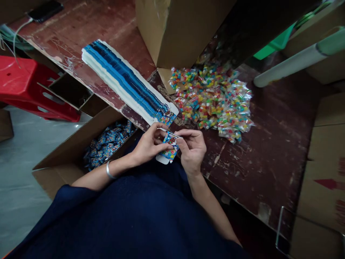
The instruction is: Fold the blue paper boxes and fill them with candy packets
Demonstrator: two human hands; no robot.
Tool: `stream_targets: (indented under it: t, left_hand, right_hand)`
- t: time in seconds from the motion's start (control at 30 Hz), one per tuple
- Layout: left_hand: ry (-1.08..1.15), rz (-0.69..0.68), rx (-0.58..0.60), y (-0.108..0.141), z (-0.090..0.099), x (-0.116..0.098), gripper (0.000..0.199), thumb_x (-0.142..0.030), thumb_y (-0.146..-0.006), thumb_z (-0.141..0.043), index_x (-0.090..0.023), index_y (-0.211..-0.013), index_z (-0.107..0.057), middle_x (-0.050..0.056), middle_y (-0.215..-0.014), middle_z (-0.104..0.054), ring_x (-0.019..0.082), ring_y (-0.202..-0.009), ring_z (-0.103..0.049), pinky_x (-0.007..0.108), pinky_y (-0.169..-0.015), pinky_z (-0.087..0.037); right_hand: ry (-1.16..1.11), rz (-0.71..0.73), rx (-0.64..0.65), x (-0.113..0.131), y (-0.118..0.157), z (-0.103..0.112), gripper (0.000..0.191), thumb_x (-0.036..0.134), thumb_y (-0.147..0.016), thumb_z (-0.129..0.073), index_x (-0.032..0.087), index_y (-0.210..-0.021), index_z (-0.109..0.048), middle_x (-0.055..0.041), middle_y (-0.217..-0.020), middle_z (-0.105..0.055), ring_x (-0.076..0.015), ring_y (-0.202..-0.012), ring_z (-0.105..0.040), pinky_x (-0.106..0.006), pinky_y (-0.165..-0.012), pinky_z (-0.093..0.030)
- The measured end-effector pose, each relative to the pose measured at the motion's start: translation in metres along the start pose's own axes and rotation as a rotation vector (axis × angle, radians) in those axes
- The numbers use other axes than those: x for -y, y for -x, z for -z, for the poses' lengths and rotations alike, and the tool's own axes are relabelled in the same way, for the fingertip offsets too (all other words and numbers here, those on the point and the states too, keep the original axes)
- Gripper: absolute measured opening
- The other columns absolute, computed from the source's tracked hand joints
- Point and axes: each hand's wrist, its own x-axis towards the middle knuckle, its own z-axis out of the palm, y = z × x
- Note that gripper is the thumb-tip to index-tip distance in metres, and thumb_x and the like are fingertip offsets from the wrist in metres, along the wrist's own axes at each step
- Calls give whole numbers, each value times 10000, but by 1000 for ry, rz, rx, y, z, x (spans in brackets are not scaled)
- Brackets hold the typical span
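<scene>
A small blue printed candy box (170, 147) with white end flaps is between my two hands, just off the table's front edge. My left hand (148, 143) grips its left side, thumb across the printed face. My right hand (192, 146) pinches at the upper right edge of the same box, thumb and forefinger together. Right behind the hands, a long row of overlapping flat boxes (126, 81) runs back to the left. To the right of that row lies a heap of clear bags of colourful candy (212, 100).
At my left, an open carton (64, 140) holds many small blue packets (107, 144). A red stool (29, 86) stands beyond it. A large cardboard box (185, 32) sits on the red-brown table (264, 154). A phone (45, 11), a white pipe (293, 66) and stacked cartons (323, 154) are around.
</scene>
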Motion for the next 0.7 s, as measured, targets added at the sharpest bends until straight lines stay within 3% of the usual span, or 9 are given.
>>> stream_targets:
  t: [0.1,0.27,0.5,0.7]
  left_hand:
    - [-69,-39,-1,2,4,1,530,-324,-780,-886,-201,-1167,-545,34,-996,-666,130,-798,-685,201,-648,-579]
    - [-250,-102,65,5,15,2,559,-273,-823,-845,-212,-1296,-555,30,-1023,-663,106,-729,-662,220,-647,-590]
    - [-229,-78,110,7,16,0,609,-269,-841,-826,-239,-1389,-565,29,-1029,-632,105,-742,-646,218,-649,-594]
    - [-87,4,49,8,12,0,571,-286,-817,-849,-229,-1343,-634,33,-1048,-649,92,-734,-621,197,-643,-573]
  right_hand:
    - [-26,-101,95,4,-8,5,220,393,-871,-821,230,-819,-682,-20,-913,-734,-163,-855,-704,-288,-792,-583]
    - [-4,-315,180,7,-22,15,260,415,-747,-913,223,-835,-760,-21,-852,-762,-165,-764,-690,-287,-700,-574]
    - [-8,-331,185,4,-30,15,306,441,-727,-914,205,-691,-723,-6,-738,-728,-143,-670,-639,-271,-630,-529]
    - [52,-214,239,5,-23,18,253,401,-871,-807,216,-731,-707,-23,-851,-742,-165,-794,-675,-289,-718,-531]
